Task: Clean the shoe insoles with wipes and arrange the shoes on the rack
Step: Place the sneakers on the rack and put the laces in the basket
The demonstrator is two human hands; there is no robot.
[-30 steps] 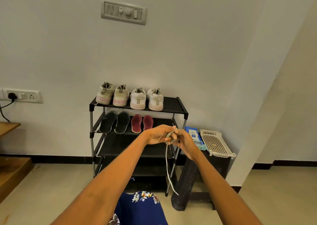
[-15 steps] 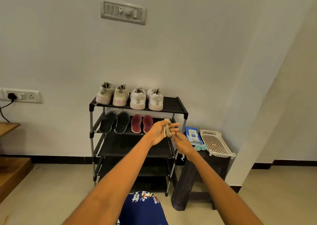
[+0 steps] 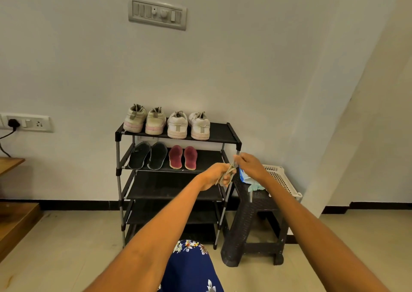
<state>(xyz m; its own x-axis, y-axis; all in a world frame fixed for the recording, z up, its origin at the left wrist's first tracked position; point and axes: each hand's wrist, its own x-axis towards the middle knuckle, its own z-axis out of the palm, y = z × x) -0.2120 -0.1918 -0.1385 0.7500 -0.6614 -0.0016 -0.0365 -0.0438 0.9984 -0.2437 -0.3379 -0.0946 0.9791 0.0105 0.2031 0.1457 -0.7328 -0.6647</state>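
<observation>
A: Head view: both hands meet in front of the rack [image 3: 178, 136], at the height of its second shelf. The left hand [image 3: 215, 175] grips a bunched pale lace [image 3: 227, 174]; the right hand [image 3: 249, 165] pinches its upper end, just beside the left.

B: Where are the shoes and insoles?

A: Four pale shoes [image 3: 167, 123] stand in a row on the top shelf, heels outward. On the shelf below lie two black insoles [image 3: 148, 155] and two red insoles [image 3: 182, 157], flat and side by side. The lower shelves show nothing on them.

B: Handling properties?

A: Judged from appearance:
- Lace: thin, limp and light. It will slip loose unless held in a closed bundle; grip across the coils, not by one end.
- Insoles: thin, flat and probably flexible. Take hold at the heel edge and support the middle when wiping.
- Shoes: rigid rubber soles with soft uppers. Lift by the heel collar.

B: Materials nearby?

A: The rack has grey metal posts, black corner joints and black fabric-like shelves. Right of it stands a dark woven-texture stool [image 3: 252, 220] bearing a blue wipes pack [image 3: 244, 177], partly hidden by the right hand, and a white perforated tray [image 3: 282, 180].
</observation>
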